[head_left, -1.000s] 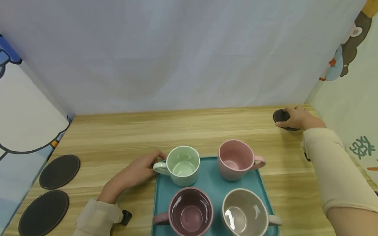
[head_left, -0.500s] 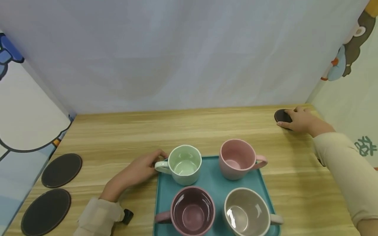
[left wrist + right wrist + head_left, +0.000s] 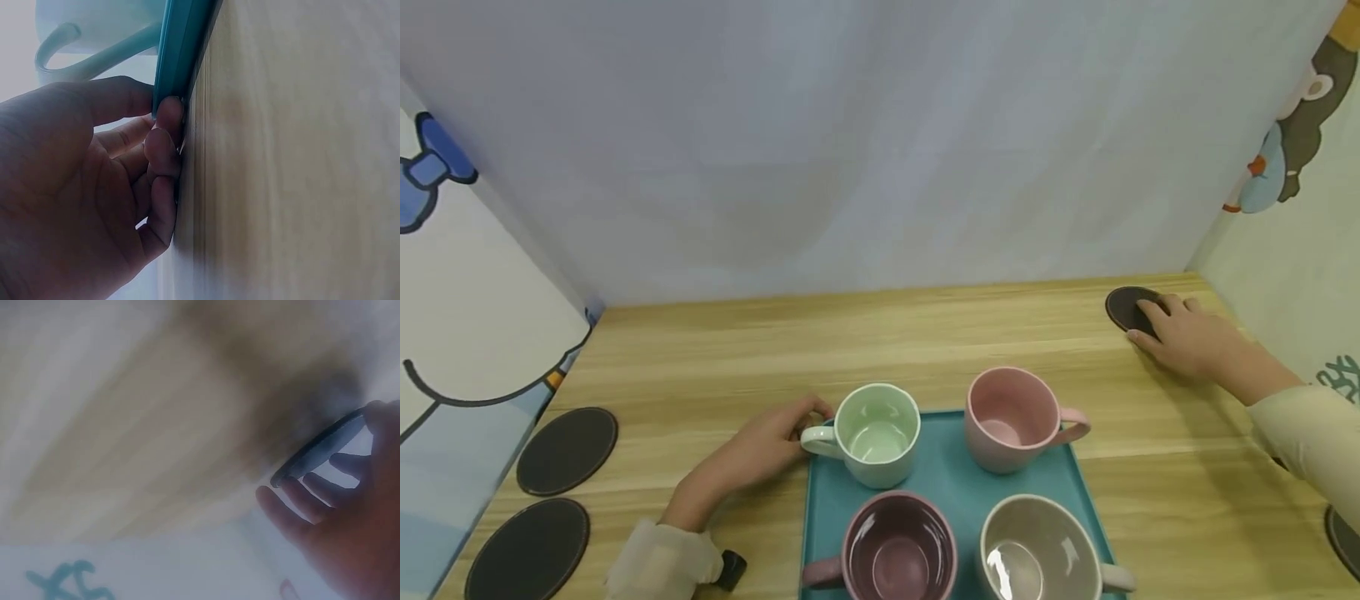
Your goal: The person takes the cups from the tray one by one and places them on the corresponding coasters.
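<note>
Wood-grain tabletop [image 3: 865,342] is backed by a plain pale cloth [image 3: 850,167], with cartoon-printed panels at both sides. Teal tray [image 3: 951,471] lies at the near middle, its lower edge outside the frame. Four mugs stand upright on it: pale green mug [image 3: 877,446] at far left, pink mug [image 3: 1007,425] at far right, plum mug [image 3: 899,554] at near left, beige mug [image 3: 1037,554] at near right. Handles point outward.

Left hand [image 3: 767,446] pinches the tray's far-left corner, thumb above the rim and fingers below it, just beside the green mug's handle.

Right hand [image 3: 1195,342] is spread, fingers fairly straight, over the right part of a black disc [image 3: 1123,308] at the table's far-right corner. Blur in the right wrist view leaves uncertain how firmly the fingertips bear on it.

Two larger-looking black discs [image 3: 567,450] lie at the left side, near each other. Another dark disc [image 3: 1347,542] is cut off by the right frame edge.
</note>
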`<state>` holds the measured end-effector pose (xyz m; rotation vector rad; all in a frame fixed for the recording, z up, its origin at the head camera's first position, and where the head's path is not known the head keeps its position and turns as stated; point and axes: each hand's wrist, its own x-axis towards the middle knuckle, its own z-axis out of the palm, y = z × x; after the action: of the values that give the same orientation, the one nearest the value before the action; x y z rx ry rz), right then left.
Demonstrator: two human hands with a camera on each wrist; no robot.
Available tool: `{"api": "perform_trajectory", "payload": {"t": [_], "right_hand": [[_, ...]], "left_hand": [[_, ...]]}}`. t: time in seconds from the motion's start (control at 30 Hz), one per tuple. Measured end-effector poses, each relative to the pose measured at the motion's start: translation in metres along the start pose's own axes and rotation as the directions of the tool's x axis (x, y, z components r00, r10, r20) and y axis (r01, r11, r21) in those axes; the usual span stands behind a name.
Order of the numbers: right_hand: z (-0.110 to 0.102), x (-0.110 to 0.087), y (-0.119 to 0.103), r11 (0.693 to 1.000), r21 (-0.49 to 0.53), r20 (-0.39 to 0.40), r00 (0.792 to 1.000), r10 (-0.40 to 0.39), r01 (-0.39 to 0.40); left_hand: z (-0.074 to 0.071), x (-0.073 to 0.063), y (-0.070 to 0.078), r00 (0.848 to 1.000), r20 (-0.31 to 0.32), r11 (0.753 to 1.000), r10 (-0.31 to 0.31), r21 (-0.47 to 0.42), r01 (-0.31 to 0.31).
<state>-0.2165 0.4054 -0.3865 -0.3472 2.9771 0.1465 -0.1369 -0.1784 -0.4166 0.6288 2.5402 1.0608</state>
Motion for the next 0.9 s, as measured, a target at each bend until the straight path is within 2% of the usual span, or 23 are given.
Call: {"api": "perform_trajectory", "payload": {"t": [0.3,0.5,0.7,0.77,0.8,0.87,0.9], "right_hand": [[0.006,-0.040,-0.006,0.998,0.017,-0.099,0.994,-0.054,0.056],[0.010,-0.073,-0.010,0.995,0.100,-0.095,0.995,-0.002,0.011],[0.023,-0.114,-0.004,0.991,0.132,-0.166,0.986,0.026,-0.003],[0.030,-0.127,-0.002,0.990,0.142,-0.245,0.969,0.029,0.006],[0.035,-0.134,0.000,0.989,0.146,-0.301,0.953,0.027,0.018],[0.043,-0.146,0.002,0.987,0.156,-0.415,0.910,0.029,0.040],[0.047,-0.152,0.003,0.985,0.162,-0.484,0.874,0.027,0.059]], "left_hand": [[0.004,-0.003,0.001,0.999,-0.022,0.999,-0.031,0.020,0.031],[0.003,0.002,0.003,0.998,-0.043,0.998,-0.047,0.046,0.049],[0.008,0.009,0.004,0.999,-0.029,0.999,-0.021,0.027,0.022],[0.008,0.010,0.005,0.999,-0.037,0.999,-0.001,0.042,0.002],[0.007,0.010,0.006,0.999,-0.048,0.998,0.010,0.057,-0.007],[0.007,0.009,0.008,0.997,-0.064,0.996,0.031,0.086,-0.026],[0.007,0.009,0.009,0.997,-0.068,0.995,0.044,0.089,-0.038]]}}
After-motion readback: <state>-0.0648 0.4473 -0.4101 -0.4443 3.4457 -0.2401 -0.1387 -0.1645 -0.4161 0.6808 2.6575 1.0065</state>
